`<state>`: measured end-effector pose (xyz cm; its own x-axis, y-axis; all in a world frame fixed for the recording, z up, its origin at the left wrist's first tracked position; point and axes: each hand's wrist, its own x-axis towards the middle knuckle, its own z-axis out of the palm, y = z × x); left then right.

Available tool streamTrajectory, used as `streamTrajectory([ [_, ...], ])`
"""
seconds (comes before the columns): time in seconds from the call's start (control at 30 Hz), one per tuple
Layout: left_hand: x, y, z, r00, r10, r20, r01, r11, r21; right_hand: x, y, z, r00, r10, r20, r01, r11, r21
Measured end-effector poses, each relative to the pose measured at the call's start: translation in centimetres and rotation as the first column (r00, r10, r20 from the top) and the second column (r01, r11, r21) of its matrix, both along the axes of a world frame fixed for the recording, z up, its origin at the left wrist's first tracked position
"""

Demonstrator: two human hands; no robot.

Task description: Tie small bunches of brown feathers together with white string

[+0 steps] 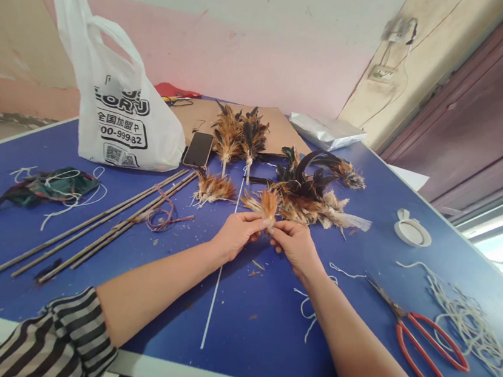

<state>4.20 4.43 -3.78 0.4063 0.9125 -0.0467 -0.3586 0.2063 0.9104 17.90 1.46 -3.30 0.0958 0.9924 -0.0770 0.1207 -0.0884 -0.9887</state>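
My left hand (236, 234) and my right hand (294, 243) meet over the middle of the blue table (236, 309). Both pinch the stem end of a small bunch of orange-brown feathers (268, 203), whose tips fan away from me. Just behind lies a loose pile of dark and brown feathers (310, 193). A small tied bunch (212, 188) rests to the left of my hands, and two tied bunches (239, 135) lie further back. Bits of white string (311, 303) lie under my right forearm.
Several thin bamboo sticks (100, 225) lie at left with a purple cord. Red-handled scissors (425, 344) and a heap of white string (469, 319) sit at right. A white plastic bag (119, 105), a phone (198, 149), cardboard (277, 130), a white round lid (412, 231) and dark cloth (50, 185) are around.
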Motion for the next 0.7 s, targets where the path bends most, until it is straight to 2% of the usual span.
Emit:
streamTrajectory([
  [0.3,-0.3,0.3,0.2,0.993,-0.087,-0.081,0.089,0.996,0.019,0.8,-0.1,0.1,0.993,0.092,0.069,-0.094,0.995,0.019],
  [0.4,-0.4,0.5,0.3,0.993,-0.117,-0.03,0.116,0.993,-0.031,1.3,-0.1,0.3,0.991,0.132,0.017,-0.132,0.991,-0.004],
  [0.53,-0.5,0.7,0.6,0.993,-0.113,0.029,0.115,0.988,-0.101,1.8,0.0,0.6,0.995,0.08,-0.058,-0.082,0.996,-0.031],
  [0.63,-0.5,0.7,0.6,0.995,-0.095,0.018,0.096,0.991,-0.094,1.6,-0.2,0.8,0.998,0.057,0.03,-0.056,0.998,-0.037],
  [0.7,-0.4,0.6,0.5,0.997,-0.079,0.01,0.08,0.993,-0.092,1.2,-0.4,0.8,0.991,0.095,0.091,-0.091,0.995,-0.04],
])
